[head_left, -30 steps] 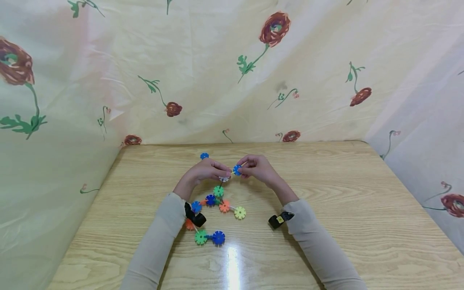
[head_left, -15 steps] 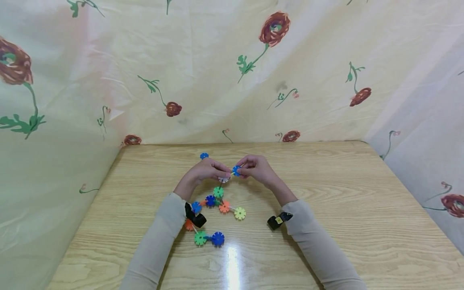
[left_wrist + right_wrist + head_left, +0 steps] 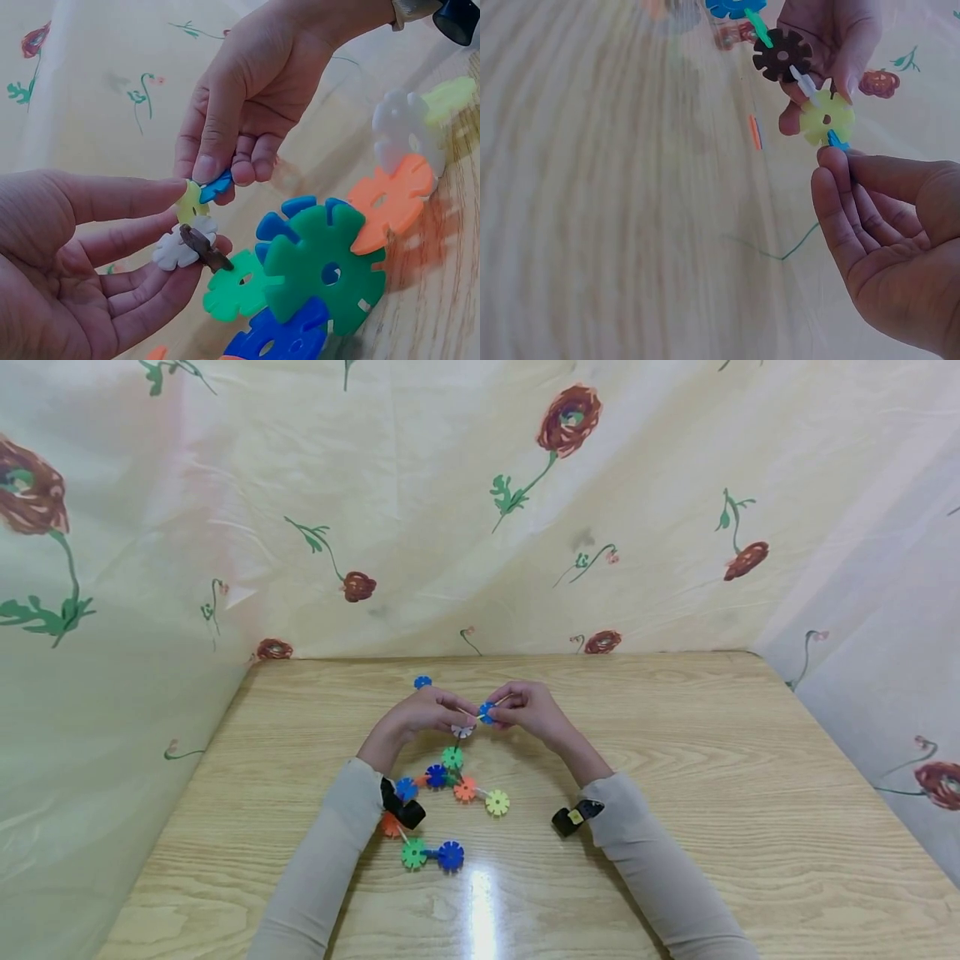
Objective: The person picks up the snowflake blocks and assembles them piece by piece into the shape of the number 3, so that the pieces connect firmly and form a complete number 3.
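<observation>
In the head view my left hand [image 3: 426, 710] and right hand [image 3: 534, 712] meet above the far middle of the table. The left thumb and fingers pinch a yellow notched plastic disc [image 3: 829, 116]. A white disc [image 3: 178, 247] is slotted to it, then a brown one [image 3: 782, 55] and a light green one [image 3: 238, 289]. My right hand pinches a blue notched disc [image 3: 486, 712] edge-on to the yellow one, its rim right at the yellow disc's edge. In the right wrist view the right fingertips cover most of this blue disc.
The joined discs run on along the wooden table [image 3: 675, 860]: dark blue [image 3: 436, 776], orange [image 3: 465, 789], yellow [image 3: 497, 802], then green [image 3: 414, 853] and dark blue [image 3: 451, 856] nearer me. Another blue disc [image 3: 423, 682] shows behind my left hand. A flowered cloth [image 3: 450, 510] hangs behind.
The right hand and its blue disc have shifted slightly left, closer to the left hand. The left hand stays nearly in place, and the lower discs have moved only slightly.
</observation>
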Action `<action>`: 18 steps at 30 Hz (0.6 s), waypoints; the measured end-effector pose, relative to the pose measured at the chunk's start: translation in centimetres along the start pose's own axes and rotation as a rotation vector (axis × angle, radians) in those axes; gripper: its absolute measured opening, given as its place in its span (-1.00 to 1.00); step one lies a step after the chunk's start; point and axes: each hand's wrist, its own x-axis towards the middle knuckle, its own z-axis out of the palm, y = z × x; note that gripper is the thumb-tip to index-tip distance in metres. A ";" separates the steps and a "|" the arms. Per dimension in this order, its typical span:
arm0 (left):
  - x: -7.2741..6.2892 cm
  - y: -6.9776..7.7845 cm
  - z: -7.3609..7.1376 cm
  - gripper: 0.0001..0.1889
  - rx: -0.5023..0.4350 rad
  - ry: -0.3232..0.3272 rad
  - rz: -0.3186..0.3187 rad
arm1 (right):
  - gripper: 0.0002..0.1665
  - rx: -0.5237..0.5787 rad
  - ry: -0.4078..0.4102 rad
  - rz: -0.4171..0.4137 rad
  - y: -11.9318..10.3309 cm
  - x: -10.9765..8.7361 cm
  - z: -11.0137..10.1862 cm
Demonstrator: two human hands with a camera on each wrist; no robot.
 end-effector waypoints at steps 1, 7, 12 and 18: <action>-0.1 0.1 -0.1 -0.65 -0.002 0.000 -0.002 | -0.77 -0.004 0.003 0.003 0.0 0.1 0.0; -0.3 0.4 -0.4 -0.64 0.006 0.001 -0.011 | -0.78 -0.028 -0.001 0.016 -0.1 0.3 0.3; -0.5 0.2 -0.6 -0.64 0.025 0.003 -0.019 | -0.76 -0.055 -0.034 0.014 -0.1 0.2 0.1; -1.1 -0.4 -0.7 -0.63 0.024 0.032 -0.031 | -0.66 -0.117 -0.033 0.014 -0.5 0.4 -0.8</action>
